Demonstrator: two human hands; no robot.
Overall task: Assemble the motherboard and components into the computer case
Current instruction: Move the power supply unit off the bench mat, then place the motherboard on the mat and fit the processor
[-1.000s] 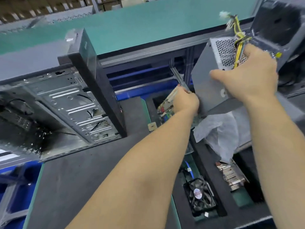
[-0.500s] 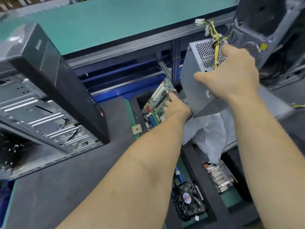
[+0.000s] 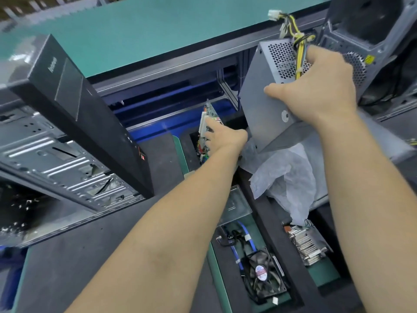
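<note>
An open black computer case [image 3: 74,141] lies on its side at the left, its metal tray facing up. My left hand [image 3: 225,137] grips the green motherboard [image 3: 208,123], which stands tilted almost on edge above a slot in the black foam tray [image 3: 266,213]. My right hand [image 3: 320,86] holds a grey power supply [image 3: 261,105] in the air at the upper right, fingers over its perforated end and the yellow and black cable bundle [image 3: 293,28].
Crumpled white wrapping [image 3: 286,177] lies under the power supply. The foam tray holds a case fan [image 3: 261,274] with blue cables and a finned heatsink [image 3: 309,242]. A second grey case [image 3: 372,35] stands at the top right. A green-topped bench [image 3: 158,32] runs behind.
My left hand has lifted the motherboard out of its slot and tipped it steeper, nearly upright. The right hand keeps the power supply raised. The view has shifted, so the black case sits further left.
</note>
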